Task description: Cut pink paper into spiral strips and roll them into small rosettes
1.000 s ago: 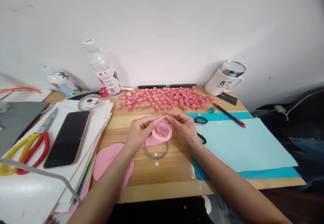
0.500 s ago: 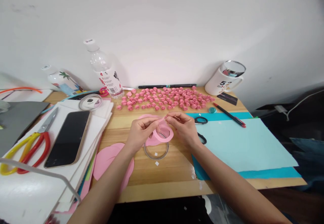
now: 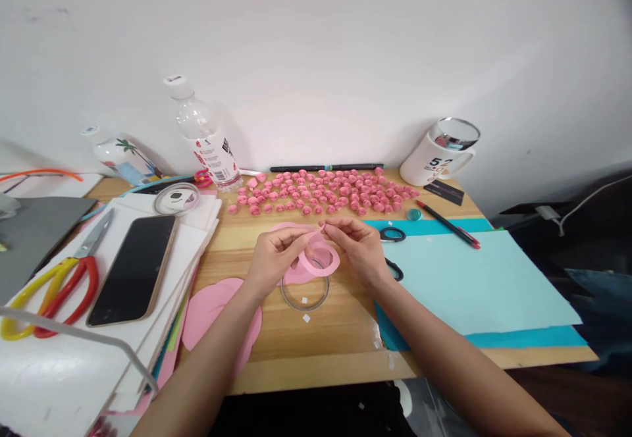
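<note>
Both my hands pinch a curling pink paper strip (image 3: 330,267) above the table. My left hand (image 3: 279,256) has its thumb and fingers closed on the strip from the left. On the other side, my right hand (image 3: 356,245) pinches its end, where a small rolled tip seems to sit between the fingertips. The strip hangs in a loop over more pink paper and a tape roll (image 3: 305,308) lying flat. Pink paper circles (image 3: 210,308) lie partly under my left forearm. Behind my hands spread many small rolled pink paper roses (image 3: 320,193).
Stacked white paper (image 3: 185,269) at the left bears a phone (image 3: 133,269) and red-and-yellow scissors (image 3: 69,279). A bottle (image 3: 207,141) and a white mug (image 3: 434,154) stand by the wall. Black-handled scissors (image 3: 394,234) and a red-black pen (image 3: 447,223) lie on blue paper sheets (image 3: 474,285).
The hanging loop of the pink strip has shifted very slightly to the right. Both hands keep nearly the same place and pinch.
</note>
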The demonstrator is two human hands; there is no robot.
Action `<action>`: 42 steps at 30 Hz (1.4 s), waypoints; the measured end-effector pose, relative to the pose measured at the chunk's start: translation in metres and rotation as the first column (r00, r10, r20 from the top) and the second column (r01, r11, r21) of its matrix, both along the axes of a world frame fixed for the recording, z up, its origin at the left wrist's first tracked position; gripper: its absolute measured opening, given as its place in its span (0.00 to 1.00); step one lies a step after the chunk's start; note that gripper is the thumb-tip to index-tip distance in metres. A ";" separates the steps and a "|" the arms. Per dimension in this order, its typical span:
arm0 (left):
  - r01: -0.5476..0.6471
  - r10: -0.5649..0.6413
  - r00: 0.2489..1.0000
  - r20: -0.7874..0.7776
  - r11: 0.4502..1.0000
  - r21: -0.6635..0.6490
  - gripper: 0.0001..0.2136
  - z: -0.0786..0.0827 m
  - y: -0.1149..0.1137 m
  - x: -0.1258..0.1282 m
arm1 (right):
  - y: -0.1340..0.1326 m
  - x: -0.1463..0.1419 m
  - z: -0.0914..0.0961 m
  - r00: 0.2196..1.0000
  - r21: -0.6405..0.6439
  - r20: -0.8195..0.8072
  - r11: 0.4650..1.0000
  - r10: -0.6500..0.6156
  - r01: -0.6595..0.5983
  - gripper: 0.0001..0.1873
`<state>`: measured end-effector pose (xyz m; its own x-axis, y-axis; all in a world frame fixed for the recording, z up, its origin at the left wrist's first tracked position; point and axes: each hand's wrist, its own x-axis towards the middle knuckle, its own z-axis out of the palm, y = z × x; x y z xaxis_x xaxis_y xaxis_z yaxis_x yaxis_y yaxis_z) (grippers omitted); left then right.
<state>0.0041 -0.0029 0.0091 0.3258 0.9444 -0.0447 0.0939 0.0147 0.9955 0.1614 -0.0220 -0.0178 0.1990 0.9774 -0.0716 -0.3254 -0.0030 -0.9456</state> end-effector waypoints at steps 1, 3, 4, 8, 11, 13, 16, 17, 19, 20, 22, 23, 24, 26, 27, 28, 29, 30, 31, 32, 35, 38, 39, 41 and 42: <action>0.003 -0.003 1.000 -0.007 1.000 0.003 0.10 0.000 0.000 0.000 | 0.000 0.000 0.000 1.000 0.004 0.005 1.000 0.002 -0.002 0.09; 0.011 -0.011 1.000 -0.016 1.000 0.003 0.10 0.001 0.000 0.000 | 0.000 0.000 0.001 1.000 0.015 0.006 1.000 0.008 -0.008 0.08; 0.016 -0.016 1.000 -0.015 1.000 0.003 0.10 0.001 0.000 0.000 | 0.000 -0.001 0.001 1.000 0.020 0.000 1.000 0.008 -0.008 0.08; 0.023 -0.023 1.000 0.000 1.000 0.004 0.11 -0.001 0.000 0.000 | 0.000 -0.002 0.003 1.000 0.007 -0.011 1.000 -0.014 0.014 0.08; 0.003 -0.003 1.000 0.008 1.000 0.008 0.10 0.000 0.000 0.000 | -0.001 -0.002 0.003 1.000 -0.008 0.015 1.000 -0.014 0.014 0.08; -0.006 0.006 1.000 0.015 1.000 0.010 0.10 0.001 0.000 0.001 | -0.001 -0.001 0.002 1.000 -0.022 0.018 1.000 0.017 -0.017 0.10; -0.002 0.002 1.000 0.022 1.000 0.006 0.11 0.002 -0.001 0.001 | -0.001 0.000 0.000 0.998 -0.022 0.016 0.998 0.056 -0.055 0.11; -0.001 0.001 1.000 0.020 1.000 0.007 0.11 0.002 -0.001 0.001 | -0.001 0.000 -0.001 0.998 -0.017 0.017 0.998 0.056 -0.055 0.12; -0.004 0.004 1.000 0.010 1.000 0.013 0.12 0.001 -0.001 0.001 | 0.000 0.000 -0.001 0.999 -0.011 0.018 0.999 0.042 -0.042 0.11; -0.005 0.004 1.000 0.004 1.000 0.014 0.12 0.000 0.000 0.000 | 0.000 0.000 -0.001 0.999 -0.009 0.017 0.999 0.035 -0.035 0.11; 0.001 -0.001 1.000 -0.005 1.000 0.006 0.12 -0.002 0.001 0.000 | 0.000 0.000 -0.001 1.000 -0.003 0.011 1.000 0.018 -0.018 0.10; 0.005 -0.005 1.000 -0.006 1.000 -0.001 0.12 -0.003 0.001 -0.001 | 0.000 -0.001 0.000 1.000 0.000 0.008 1.000 0.012 -0.012 0.10; 0.009 -0.009 1.000 -0.006 1.000 -0.008 0.12 -0.004 0.001 -0.001 | 0.000 -0.001 0.000 1.000 0.001 0.008 1.000 0.008 -0.008 0.10; 0.018 -0.018 1.000 -0.007 1.000 -0.017 0.11 -0.005 0.002 -0.001 | -0.001 -0.001 0.001 1.000 0.003 0.013 1.000 0.012 -0.012 0.09; 0.021 -0.021 1.000 -0.006 1.000 -0.018 0.11 -0.006 0.002 -0.001 | -0.001 -0.001 0.001 1.000 0.002 0.017 1.000 0.018 -0.018 0.09; 0.024 -0.024 1.000 -0.003 1.000 -0.016 0.11 -0.006 0.002 -0.001 | -0.001 -0.001 0.002 1.000 0.002 0.020 1.000 0.024 -0.024 0.10; 0.026 -0.026 1.000 0.003 1.000 -0.017 0.12 -0.006 0.002 -0.001 | -0.002 -0.001 0.002 0.999 0.002 0.025 1.000 0.025 -0.025 0.10; 0.024 -0.024 1.000 0.011 0.999 -0.021 0.12 -0.007 0.001 0.000 | -0.002 -0.001 0.002 0.999 0.002 0.031 1.000 0.021 -0.021 0.10; 0.019 -0.019 1.000 0.021 0.999 -0.028 0.12 -0.007 0.001 0.000 | -0.002 -0.001 0.002 0.999 0.001 0.038 1.000 0.013 -0.013 0.10; 0.010 -0.008 0.999 0.031 0.999 -0.037 0.12 -0.007 0.001 0.000 | -0.002 -0.001 0.002 0.999 -0.003 0.046 1.000 0.003 -0.003 0.10; -0.007 0.010 0.998 0.054 0.999 -0.047 0.12 -0.005 0.001 0.001 | -0.002 -0.001 0.001 0.998 -0.015 0.059 1.000 0.011 -0.010 0.11; 0.001 0.001 0.999 0.054 0.999 -0.035 0.12 -0.004 0.001 0.001 | -0.001 -0.001 -0.001 0.997 -0.010 0.050 0.999 0.051 -0.051 0.12; 0.002 -0.001 0.999 0.049 0.999 -0.035 0.12 -0.004 0.001 0.001 | -0.001 0.000 -0.002 0.997 -0.008 0.044 0.998 0.057 -0.056 0.12; 0.001 0.001 0.999 0.043 0.999 -0.039 0.12 -0.004 0.001 0.001 | 0.000 0.000 -0.003 0.998 -0.010 0.031 0.999 0.051 -0.050 0.11; 0.001 0.001 0.999 0.044 0.999 -0.040 0.11 -0.004 0.001 0.001 | 0.000 0.000 -0.003 0.999 -0.011 0.024 0.999 0.043 -0.043 0.11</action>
<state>0.0050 -0.0015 0.0049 0.3286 0.9420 -0.0678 0.0496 0.0545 0.9973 0.1609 -0.0217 -0.0210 0.1582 0.9843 -0.0776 -0.3022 -0.0266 -0.9529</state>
